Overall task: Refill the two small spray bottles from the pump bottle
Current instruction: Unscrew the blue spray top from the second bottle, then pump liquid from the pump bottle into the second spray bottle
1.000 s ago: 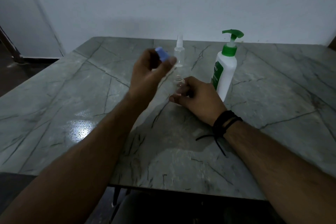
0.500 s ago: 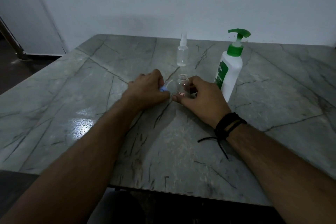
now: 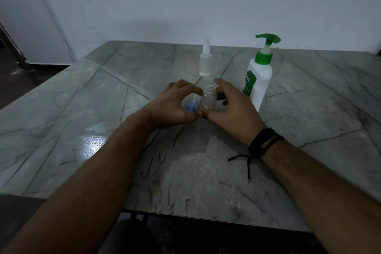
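Observation:
A small clear spray bottle stands uncapped on the marble table, between my hands. Its blue spray cap, with the dip tube pointing away from me, lies on the table just left of it. My left hand arches over the cap with fingers apart, the thumb beside it. My right hand curves around the bottle's right side, fingers spread and loose. A second clear spray bottle, capped, stands further back. The white pump bottle with a green pump stands to the right.
A black cord bracelet sits on my right wrist. The table's near edge runs just above my lap. A pale wall rises behind the table, and dark floor shows at the far left.
My left hand came down from mid-air with the blue cap, laid it on the table and loosened its fingers. My right hand's fingers spread away from the open bottle.

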Available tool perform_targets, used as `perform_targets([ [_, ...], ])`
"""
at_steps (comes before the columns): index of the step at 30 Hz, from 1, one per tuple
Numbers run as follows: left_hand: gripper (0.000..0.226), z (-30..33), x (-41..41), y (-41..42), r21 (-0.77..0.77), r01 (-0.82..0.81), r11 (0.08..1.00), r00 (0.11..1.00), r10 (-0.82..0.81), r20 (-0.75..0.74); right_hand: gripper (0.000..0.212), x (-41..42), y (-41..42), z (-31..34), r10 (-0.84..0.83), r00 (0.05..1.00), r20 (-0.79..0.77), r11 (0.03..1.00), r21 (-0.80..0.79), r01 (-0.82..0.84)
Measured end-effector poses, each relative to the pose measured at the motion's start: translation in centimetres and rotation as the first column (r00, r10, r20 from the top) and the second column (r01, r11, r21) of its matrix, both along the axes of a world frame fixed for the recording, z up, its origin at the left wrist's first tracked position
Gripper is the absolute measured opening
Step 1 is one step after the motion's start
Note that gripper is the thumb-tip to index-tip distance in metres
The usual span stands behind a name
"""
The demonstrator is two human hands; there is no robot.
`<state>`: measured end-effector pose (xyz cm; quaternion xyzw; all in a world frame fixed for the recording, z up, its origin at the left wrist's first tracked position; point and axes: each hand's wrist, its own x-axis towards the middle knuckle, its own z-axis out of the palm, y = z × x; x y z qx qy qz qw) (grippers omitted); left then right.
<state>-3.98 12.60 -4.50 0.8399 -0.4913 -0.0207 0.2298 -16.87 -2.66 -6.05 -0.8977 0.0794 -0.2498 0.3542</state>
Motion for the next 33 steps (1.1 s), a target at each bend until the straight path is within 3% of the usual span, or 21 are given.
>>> perform_targets([
  [4,0.067,0.0,-0.3,0.1,-0.081,0.007,0.997,0.999,-0.011,-0.051,0.107,-0.6,0.4,0.5,-0.035,0.999,0.04,0.999,-0.014,0.036],
  [9,0.077,-0.1,-1.6,-0.6,-0.181,-0.004,0.983,0.997,-0.01,-0.08,0.079,-2.5,2.2,2.8,-0.021,0.933,0.359,0.979,-0.18,0.091],
  [12,0.067,-0.4,-2.0,-1.5,-0.194,-0.013,0.981,0.997,-0.003,-0.08,0.071,-3.8,2.2,5.2,0.031,0.84,0.541,0.934,-0.315,0.168],
  [15,0.047,-0.8,-1.6,-1.9,-0.215,-0.024,0.976,0.995,0.002,-0.104,0.079,-4.6,-0.4,7.2,-0.05,0.775,0.63,0.911,-0.289,0.293],
  [18,0.042,-0.8,-1.5,-1.9,-0.256,-0.009,0.967,0.991,-0.025,-0.129,0.099,-4.2,-4.2,7.2,-0.217,0.8,0.559,0.904,-0.195,0.382],
  [20,0.038,-0.6,-1.5,-1.9,-0.234,-0.01,0.972,0.989,-0.024,-0.146,0.114,-3.4,-6.0,6.4,-0.264,0.878,0.398,0.946,-0.071,0.317],
  [24,0.029,-0.6,-1.5,-1.9,-0.212,0.0,0.977,0.986,-0.036,-0.162,0.119,-1.7,-7.4,4.5,-0.064,0.985,0.159,0.988,0.151,0.04],
  [28,0.029,-0.7,-1.3,-2.0,-0.228,-0.022,0.973,0.984,-0.019,-0.176,0.099,-0.5,-7.4,3.9,0.016,0.985,0.169,0.998,0.06,-0.026],
  [33,0.036,-1.1,-1.0,-2.2,-0.28,-0.09,0.956,0.98,0.035,-0.197,0.104,0.2,-6.2,4.3,0.122,0.983,0.136,0.978,-0.186,-0.096],
])
